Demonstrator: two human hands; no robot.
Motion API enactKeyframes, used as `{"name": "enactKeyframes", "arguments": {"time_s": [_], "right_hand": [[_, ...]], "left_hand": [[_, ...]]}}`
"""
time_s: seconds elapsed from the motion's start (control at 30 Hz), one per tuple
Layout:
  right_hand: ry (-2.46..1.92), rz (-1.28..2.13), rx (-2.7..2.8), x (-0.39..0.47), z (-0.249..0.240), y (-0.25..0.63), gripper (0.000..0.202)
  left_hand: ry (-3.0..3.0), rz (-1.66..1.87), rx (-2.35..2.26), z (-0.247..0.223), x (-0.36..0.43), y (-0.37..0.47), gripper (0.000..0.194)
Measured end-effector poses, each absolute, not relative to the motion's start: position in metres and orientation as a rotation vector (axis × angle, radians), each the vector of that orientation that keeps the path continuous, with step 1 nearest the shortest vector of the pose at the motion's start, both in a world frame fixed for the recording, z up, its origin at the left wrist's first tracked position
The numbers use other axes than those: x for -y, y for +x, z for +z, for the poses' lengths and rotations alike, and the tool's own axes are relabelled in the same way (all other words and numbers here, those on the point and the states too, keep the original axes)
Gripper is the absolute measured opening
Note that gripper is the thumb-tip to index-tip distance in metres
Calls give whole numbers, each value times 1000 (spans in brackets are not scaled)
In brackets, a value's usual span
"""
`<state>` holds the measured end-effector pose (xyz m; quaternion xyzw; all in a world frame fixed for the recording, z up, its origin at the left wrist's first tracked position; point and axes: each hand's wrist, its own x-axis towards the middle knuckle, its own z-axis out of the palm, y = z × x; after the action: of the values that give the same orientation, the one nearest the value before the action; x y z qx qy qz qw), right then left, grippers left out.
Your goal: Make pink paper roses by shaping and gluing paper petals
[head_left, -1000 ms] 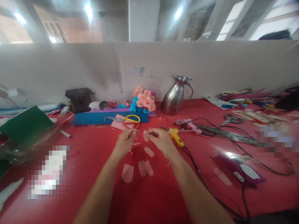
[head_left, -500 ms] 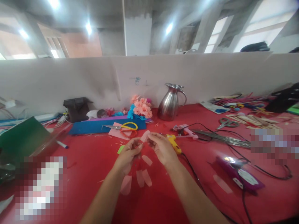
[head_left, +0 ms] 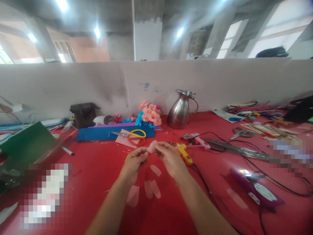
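Between my two hands, above the red table, is a small pale pink paper petal [head_left: 152, 147]. The fingertips of my left hand [head_left: 134, 163] pinch its lower left end. At its upper right edge, my right hand [head_left: 169, 157] grips it between thumb and fingers. Below my hands lie several loose pink petals [head_left: 155, 170], some of them overlapping. A bit of green paper [head_left: 126, 158] shows partly behind my left hand. Just beyond my right hand lies a yellow glue gun [head_left: 185, 154], its black cord running toward me.
Yellow-handled scissors [head_left: 127, 133] lie on pink paper and a blue sheet [head_left: 93, 133]. Behind stand a bunch of peach paper flowers [head_left: 151, 115] and a steel jug [head_left: 179, 109]. A purple device [head_left: 259, 189], black cords and grey-handled scissors [head_left: 242, 133] occupy the right.
The view has shifted slightly, so things sit a little further right and lower. Both hands keep the petal pinched, and it looks slightly more curled and turned.
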<state>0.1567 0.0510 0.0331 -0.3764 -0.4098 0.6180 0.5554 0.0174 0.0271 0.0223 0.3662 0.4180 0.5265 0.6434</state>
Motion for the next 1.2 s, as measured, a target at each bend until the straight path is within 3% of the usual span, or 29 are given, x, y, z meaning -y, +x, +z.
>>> {"name": "enactKeyframes", "arguments": {"time_s": [1.2], "right_hand": [[-1029, 1316, 1296, -48, 41, 159, 14]], "left_hand": [[935, 1182, -1037, 26, -26, 17, 19]]}}
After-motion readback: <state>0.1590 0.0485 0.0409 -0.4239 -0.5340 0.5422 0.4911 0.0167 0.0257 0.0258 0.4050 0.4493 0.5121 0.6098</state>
